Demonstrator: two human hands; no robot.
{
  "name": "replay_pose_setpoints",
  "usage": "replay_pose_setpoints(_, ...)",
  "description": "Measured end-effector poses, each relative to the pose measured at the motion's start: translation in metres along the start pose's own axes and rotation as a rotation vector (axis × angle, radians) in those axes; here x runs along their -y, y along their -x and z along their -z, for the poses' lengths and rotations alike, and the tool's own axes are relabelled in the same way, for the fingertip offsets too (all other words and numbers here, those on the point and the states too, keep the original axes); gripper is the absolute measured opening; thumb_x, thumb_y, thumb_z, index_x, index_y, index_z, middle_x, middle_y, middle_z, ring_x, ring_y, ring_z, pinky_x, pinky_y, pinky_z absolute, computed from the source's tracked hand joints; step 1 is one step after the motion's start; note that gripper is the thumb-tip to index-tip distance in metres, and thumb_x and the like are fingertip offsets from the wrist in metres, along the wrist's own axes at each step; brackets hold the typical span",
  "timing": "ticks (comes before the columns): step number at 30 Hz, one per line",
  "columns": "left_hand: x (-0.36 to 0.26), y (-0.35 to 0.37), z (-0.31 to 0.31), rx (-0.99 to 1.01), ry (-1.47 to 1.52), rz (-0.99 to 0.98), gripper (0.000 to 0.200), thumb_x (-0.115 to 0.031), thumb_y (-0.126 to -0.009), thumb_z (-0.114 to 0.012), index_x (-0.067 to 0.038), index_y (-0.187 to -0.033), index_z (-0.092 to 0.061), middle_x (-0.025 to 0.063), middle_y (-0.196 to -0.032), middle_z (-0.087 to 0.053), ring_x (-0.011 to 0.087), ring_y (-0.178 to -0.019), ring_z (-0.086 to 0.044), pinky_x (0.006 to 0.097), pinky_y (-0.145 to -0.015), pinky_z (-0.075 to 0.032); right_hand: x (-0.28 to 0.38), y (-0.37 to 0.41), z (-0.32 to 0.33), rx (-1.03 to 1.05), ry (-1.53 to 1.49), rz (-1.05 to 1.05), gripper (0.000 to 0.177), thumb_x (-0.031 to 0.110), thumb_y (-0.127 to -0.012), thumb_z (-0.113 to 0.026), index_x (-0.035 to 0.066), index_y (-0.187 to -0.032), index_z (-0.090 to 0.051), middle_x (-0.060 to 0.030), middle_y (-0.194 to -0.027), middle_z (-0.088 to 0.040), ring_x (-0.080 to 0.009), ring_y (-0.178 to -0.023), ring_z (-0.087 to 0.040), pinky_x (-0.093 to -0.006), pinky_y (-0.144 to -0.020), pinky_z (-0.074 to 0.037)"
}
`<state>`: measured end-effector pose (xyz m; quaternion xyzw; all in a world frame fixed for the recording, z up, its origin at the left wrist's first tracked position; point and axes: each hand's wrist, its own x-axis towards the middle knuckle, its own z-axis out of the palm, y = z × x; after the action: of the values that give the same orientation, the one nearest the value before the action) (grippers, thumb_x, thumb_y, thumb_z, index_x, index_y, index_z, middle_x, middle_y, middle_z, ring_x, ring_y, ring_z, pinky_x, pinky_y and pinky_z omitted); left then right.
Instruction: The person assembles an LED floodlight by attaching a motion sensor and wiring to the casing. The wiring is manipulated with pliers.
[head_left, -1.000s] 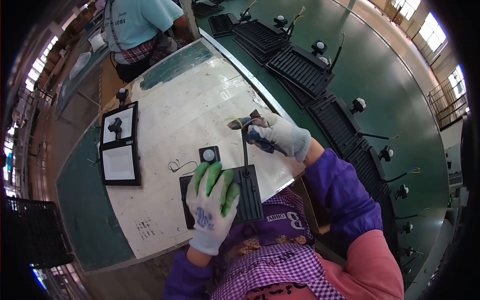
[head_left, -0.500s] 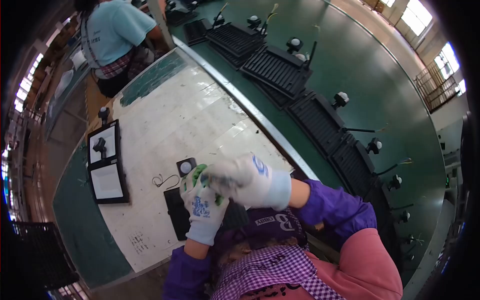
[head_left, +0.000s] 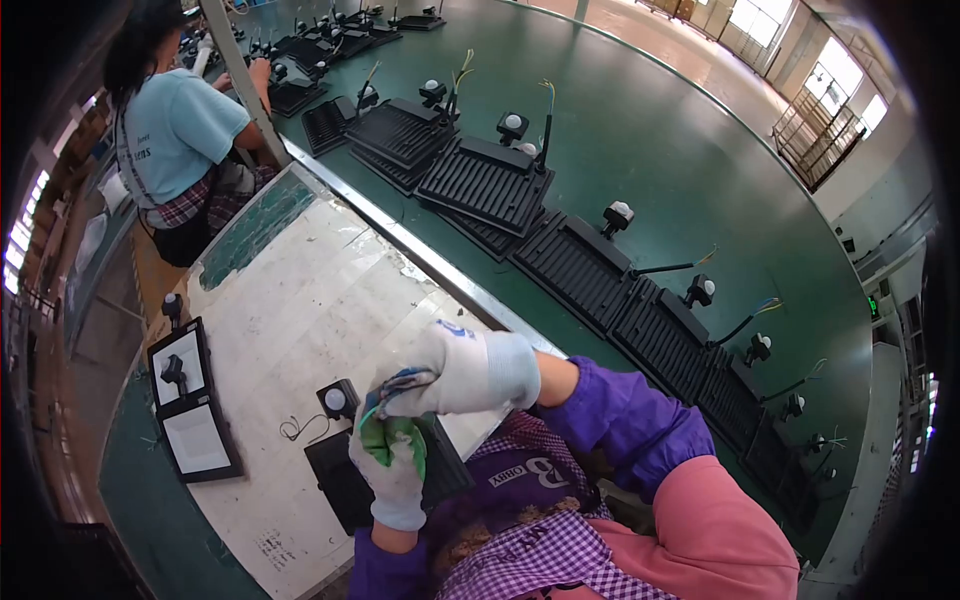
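Note:
My left hand (head_left: 390,465), in a white glove with green-coated fingers, is closed over the black floodlight (head_left: 325,475). My right hand (head_left: 455,375), in a white glove with a stained finger area, is closed just above it, and the two meet at the fingertips. A thin blue-green strand shows between them; whatever else they pinch is hidden. Beside my left hand stands a small black motion sensor (head_left: 337,399) with a pale dome. Its thin dark wire (head_left: 292,430) lies curled on the white worktop.
Two floodlights with pale panels (head_left: 198,442) lie at the worktop's left. Several ribbed black floodlights (head_left: 490,185) with sensors and wires line the green table (head_left: 640,130) beyond a metal edge (head_left: 400,235). A person (head_left: 185,125) in a light blue shirt works at far left.
The view has shifted, so the worktop sits lower and further left. My left hand has turned to show more green coating; my right hand stays against its fingertips.

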<state>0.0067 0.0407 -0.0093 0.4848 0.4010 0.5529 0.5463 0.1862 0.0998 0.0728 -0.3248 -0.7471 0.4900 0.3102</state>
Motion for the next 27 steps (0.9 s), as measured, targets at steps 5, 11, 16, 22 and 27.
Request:
replay_pose_setpoints(5,0.009,0.001,-0.004,-0.135,-0.02,-0.153,0.049,-0.032,-0.087,-0.066,0.004,-0.118,-0.051,0.0075,-0.093,-0.062,0.0139,-0.071,-0.06,0.0254,-0.059,-0.049,0.016,0.004,-0.024,-0.104,0.303,0.134,0.027,0.018,-0.087,-0.064,0.009,-0.114,-0.062,-0.0127,-0.083,-0.067,-0.0268,-0.073,-0.065,-0.0303,-0.065,-0.051)
replay_pose_setpoints(11,-0.005,0.001,-0.008,0.042,0.088,-0.092,0.03,-0.027,-0.097,-0.055,-0.001,-0.112,-0.054,0.0071,-0.082,-0.063,0.0095,-0.057,-0.052,0.0238,-0.049,-0.04,0.018,-0.012,0.01,0.242,-0.228,-0.549,0.02,0.021,-0.086,-0.068,0.009,-0.103,-0.071,0.0029,-0.067,-0.061,-0.005,-0.056,-0.054,-0.0227,-0.048,-0.044)
replay_pose_setpoints(16,-0.005,-0.001,-0.004,0.014,0.11,0.016,0.033,-0.028,-0.097,-0.055,0.0,-0.113,-0.053,0.0059,-0.085,-0.062,0.0083,-0.059,-0.051,0.0221,-0.049,-0.039,0.015,-0.014,-0.003,0.068,-0.381,-0.463,0.019,0.022,-0.088,-0.066,0.006,-0.097,-0.07,-0.0014,-0.07,-0.065,-0.0084,-0.057,-0.054,-0.0244,-0.054,-0.046)
replay_pose_setpoints(22,0.037,0.023,0.015,-0.042,-0.43,-0.448,0.051,-0.018,-0.095,-0.053,0.004,-0.135,-0.03,0.0183,-0.125,-0.049,0.027,-0.112,-0.053,0.0357,-0.093,-0.044,0.025,0.015,-0.037,-0.284,-0.371,-0.268,0.02,0.021,-0.09,-0.062,0.003,-0.098,-0.066,-0.0079,-0.079,-0.066,-0.014,-0.071,-0.06,-0.0278,-0.068,-0.05)
replay_pose_setpoints(27,0.042,0.027,0.032,0.026,-0.759,-0.526,0.06,-0.031,-0.099,-0.048,0.002,-0.142,-0.02,0.0219,-0.141,-0.038,0.0304,-0.124,-0.047,0.0395,-0.102,-0.039,0.032,0.018,-0.028,-0.294,-0.623,-0.534,0.022,0.023,-0.09,-0.061,0.002,-0.097,-0.066,-0.0056,-0.082,-0.068,-0.0117,-0.072,-0.06,-0.0264,-0.068,-0.049)
